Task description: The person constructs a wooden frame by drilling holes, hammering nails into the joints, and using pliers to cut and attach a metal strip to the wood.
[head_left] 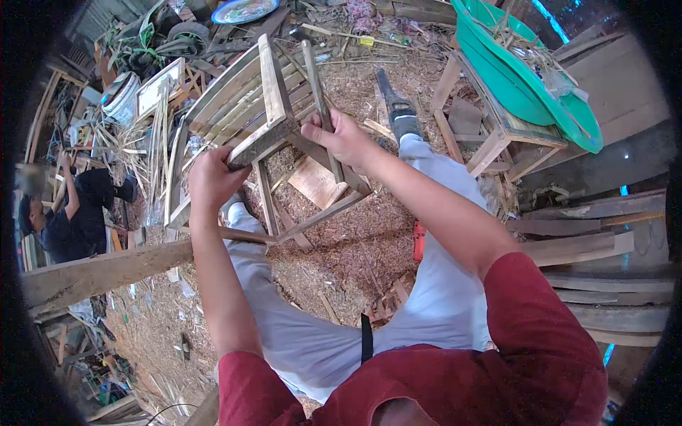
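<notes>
A wooden frame with slats (pixel 245 92), shaped like a small chair, stands tilted between my legs. My left hand (pixel 214 179) is closed around the near end of its thick bar (pixel 261 144). My right hand (pixel 344 142) grips a narrow wooden strip (pixel 314 74), which slants across the frame's right side. Thumb and fingers wrap around the strip; the palm side is hidden. Under the frame, a flat piece of board (pixel 317 181) lies on the shavings.
A red tool (pixel 419 241) is partly hidden by my right leg. Upper right, a green basin (pixel 511 78) rests on a wooden stand (pixel 490 131). A beam (pixel 106 273) extends left of my left arm. Another person (pixel 71 213) is at the far left. Planks (pixel 604 291) lie right.
</notes>
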A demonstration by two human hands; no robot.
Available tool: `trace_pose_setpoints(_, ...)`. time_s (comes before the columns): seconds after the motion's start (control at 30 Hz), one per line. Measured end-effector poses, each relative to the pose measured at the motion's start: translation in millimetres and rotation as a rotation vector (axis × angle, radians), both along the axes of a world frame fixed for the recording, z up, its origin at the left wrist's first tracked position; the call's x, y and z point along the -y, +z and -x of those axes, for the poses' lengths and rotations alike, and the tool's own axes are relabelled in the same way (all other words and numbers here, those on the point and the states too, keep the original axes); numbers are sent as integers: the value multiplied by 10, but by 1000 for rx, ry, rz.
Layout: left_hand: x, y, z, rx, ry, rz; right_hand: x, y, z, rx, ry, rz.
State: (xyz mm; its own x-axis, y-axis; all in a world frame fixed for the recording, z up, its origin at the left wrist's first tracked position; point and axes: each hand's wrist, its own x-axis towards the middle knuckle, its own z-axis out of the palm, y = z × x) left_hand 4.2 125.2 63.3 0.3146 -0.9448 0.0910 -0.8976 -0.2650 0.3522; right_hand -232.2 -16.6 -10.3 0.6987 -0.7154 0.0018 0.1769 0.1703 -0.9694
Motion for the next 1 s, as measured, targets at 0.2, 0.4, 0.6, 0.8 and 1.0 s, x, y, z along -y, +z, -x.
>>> trace_pose_setpoints(0.2,-39,37,87,-23,-16,-27,63,45,32,-14,128,-156)
trace_pose_setpoints(0.4,-54,123,188,-56,-38,-91,104,174,105,-117,170,-177)
trace_pose_setpoints(0.6,132,-80,210,-10,-69,-71,350,130,306,-276,-31,142)
trace_pose_setpoints(0.8,559,-226,758,51,-5,-41,333,522,850,-196,-279,137)
trace_pose_setpoints(1.0,861,-382,1028,73,20,8,387,779,1572,-580,-281,444)
